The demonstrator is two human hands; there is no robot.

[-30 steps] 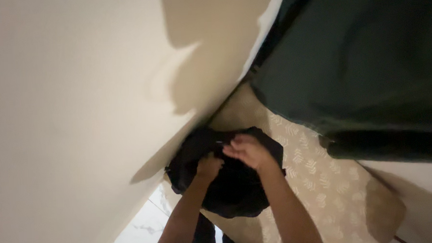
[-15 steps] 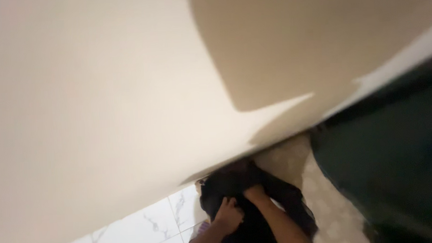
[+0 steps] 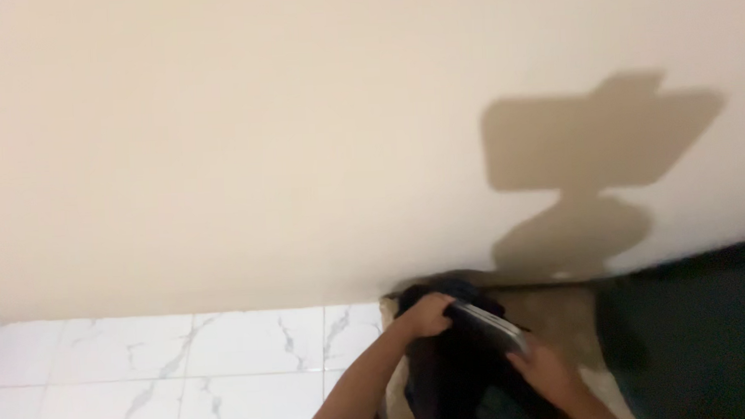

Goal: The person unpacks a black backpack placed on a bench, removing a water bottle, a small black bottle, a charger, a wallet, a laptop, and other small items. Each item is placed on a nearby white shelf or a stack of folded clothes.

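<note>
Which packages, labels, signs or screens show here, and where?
No labels, signs or screens show.
Flat dark slab: thin, rectangular, with a pale edge, held between the left hand and right hand over a black bag; blurred, so whether it has a screen cannot be told.

This looks like a room in a home, seen at the foot of a wall. A plain cream-painted wall point(image 3: 302, 137) fills the far part of the view, with a shadow cast on it at the right. On the near left lies a floor of white marble-look tiles point(image 3: 145, 370). A beige patterned rug point(image 3: 561, 318) covers the floor at centre right, and dark green fabric point(image 3: 696, 338), perhaps bedding or furniture, sits at the far right.
</note>
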